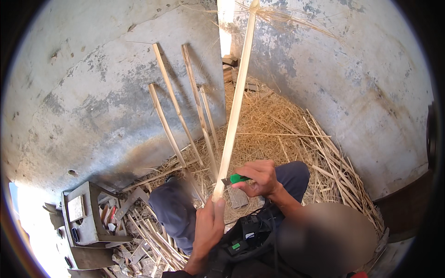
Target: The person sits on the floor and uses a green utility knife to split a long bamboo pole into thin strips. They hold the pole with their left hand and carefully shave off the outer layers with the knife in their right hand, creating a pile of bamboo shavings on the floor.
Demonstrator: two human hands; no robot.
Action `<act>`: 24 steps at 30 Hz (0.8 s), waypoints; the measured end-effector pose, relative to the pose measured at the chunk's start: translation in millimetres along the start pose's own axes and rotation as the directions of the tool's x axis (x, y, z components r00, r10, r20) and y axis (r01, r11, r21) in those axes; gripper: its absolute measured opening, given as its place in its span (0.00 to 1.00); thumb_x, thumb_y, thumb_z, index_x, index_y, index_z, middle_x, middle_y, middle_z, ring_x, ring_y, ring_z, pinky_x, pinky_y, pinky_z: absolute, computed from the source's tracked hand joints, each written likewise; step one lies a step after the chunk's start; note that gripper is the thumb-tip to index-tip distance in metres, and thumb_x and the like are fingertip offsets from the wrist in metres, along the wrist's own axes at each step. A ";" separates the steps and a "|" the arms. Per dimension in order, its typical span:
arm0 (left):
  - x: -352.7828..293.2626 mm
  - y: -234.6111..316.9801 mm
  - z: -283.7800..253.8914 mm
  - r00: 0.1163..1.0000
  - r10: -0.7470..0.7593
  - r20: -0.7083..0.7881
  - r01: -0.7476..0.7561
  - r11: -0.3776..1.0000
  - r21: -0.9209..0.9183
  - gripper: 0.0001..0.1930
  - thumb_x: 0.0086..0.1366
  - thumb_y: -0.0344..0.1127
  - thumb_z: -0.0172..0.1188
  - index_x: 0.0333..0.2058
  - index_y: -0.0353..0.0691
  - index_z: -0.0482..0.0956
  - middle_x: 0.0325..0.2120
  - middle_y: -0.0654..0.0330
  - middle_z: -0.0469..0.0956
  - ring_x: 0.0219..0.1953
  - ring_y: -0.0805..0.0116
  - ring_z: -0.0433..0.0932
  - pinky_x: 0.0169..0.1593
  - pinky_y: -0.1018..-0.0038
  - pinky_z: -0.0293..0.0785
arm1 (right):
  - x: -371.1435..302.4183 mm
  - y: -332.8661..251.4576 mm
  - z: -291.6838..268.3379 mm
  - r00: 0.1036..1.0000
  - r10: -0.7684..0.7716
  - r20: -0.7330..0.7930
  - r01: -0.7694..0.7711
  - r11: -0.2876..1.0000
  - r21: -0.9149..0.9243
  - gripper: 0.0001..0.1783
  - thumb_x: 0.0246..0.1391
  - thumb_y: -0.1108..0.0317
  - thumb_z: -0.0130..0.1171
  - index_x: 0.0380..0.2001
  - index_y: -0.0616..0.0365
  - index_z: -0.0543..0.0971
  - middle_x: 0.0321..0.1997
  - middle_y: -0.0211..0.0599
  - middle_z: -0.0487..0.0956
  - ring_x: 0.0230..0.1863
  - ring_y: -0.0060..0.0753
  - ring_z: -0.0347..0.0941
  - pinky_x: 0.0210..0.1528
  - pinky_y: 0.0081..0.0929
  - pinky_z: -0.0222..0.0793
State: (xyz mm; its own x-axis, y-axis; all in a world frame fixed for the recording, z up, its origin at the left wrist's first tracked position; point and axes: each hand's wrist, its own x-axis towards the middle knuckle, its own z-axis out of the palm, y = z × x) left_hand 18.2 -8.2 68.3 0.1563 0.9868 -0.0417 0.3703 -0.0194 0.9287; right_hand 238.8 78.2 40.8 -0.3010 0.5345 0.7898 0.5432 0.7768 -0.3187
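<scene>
A long pale bamboo strip [236, 106] rises from my lap up to the far wall corner, with thin curled shavings [289, 19] hanging at its top end. Around its lower end are the fingers of my left hand [209, 226], closed on it. In my right hand [260, 178] is a utility knife with a green handle [238, 178]. Its dark blade [225, 181] lies against the right edge of the strip, just above my left fingers. My right fingers wrap the handle and hide part of it.
Several split bamboo pieces [168, 85] lean on the left wall. Straw-like shavings [273, 111] heap in the corner, with long strips [336, 171] along the right wall. A worn wooden cabinet [90, 215] holding odds and ends stands at left. A blurred patch covers the lower right.
</scene>
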 end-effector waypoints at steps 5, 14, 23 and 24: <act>-1.3 -3.6 0.9 1.000 -0.005 -0.015 0.005 1.000 0.011 0.21 0.81 0.43 0.50 0.55 0.29 0.77 0.20 0.43 0.74 0.23 0.41 0.78 0.31 0.55 0.70 | -1.3 2.2 0.6 1.000 -0.012 0.018 0.012 1.000 -0.022 0.21 0.54 0.47 0.77 0.33 0.55 0.85 0.22 0.30 0.80 0.19 0.35 0.77 0.22 0.30 0.69; -1.4 -13.4 -1.1 1.000 -0.024 0.002 0.024 1.000 0.009 0.20 0.81 0.43 0.51 0.54 0.29 0.78 0.18 0.44 0.73 0.20 0.44 0.77 0.30 0.57 0.70 | -0.9 3.4 3.8 1.000 -0.017 0.013 0.018 0.998 -0.062 0.23 0.53 0.45 0.77 0.34 0.55 0.86 0.21 0.30 0.79 0.18 0.34 0.75 0.21 0.31 0.67; -2.2 -18.1 -2.3 0.999 0.022 -0.036 -0.022 1.000 0.010 0.19 0.81 0.42 0.52 0.52 0.29 0.79 0.18 0.45 0.73 0.20 0.49 0.77 0.29 0.59 0.69 | 4.2 0.0 6.3 1.000 -0.023 -0.008 0.022 0.997 -0.079 0.19 0.54 0.47 0.76 0.33 0.51 0.87 0.19 0.27 0.76 0.16 0.31 0.73 0.19 0.31 0.65; -3.9 -23.2 -1.8 1.000 0.004 -0.004 -0.004 1.000 0.015 0.19 0.81 0.42 0.52 0.53 0.29 0.78 0.18 0.45 0.73 0.20 0.49 0.76 0.29 0.60 0.69 | 5.9 0.1 6.6 0.999 -0.028 -0.028 0.026 0.997 -0.077 0.17 0.55 0.48 0.76 0.33 0.50 0.88 0.19 0.27 0.75 0.16 0.29 0.72 0.19 0.31 0.65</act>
State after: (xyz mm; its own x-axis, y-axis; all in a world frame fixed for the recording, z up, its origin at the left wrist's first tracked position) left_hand 7.4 -11.2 47.5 0.1539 0.9874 -0.0361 0.3833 -0.0260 0.9232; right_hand 232.0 83.6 42.0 -0.2940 0.5026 0.8130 0.5935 0.7627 -0.2568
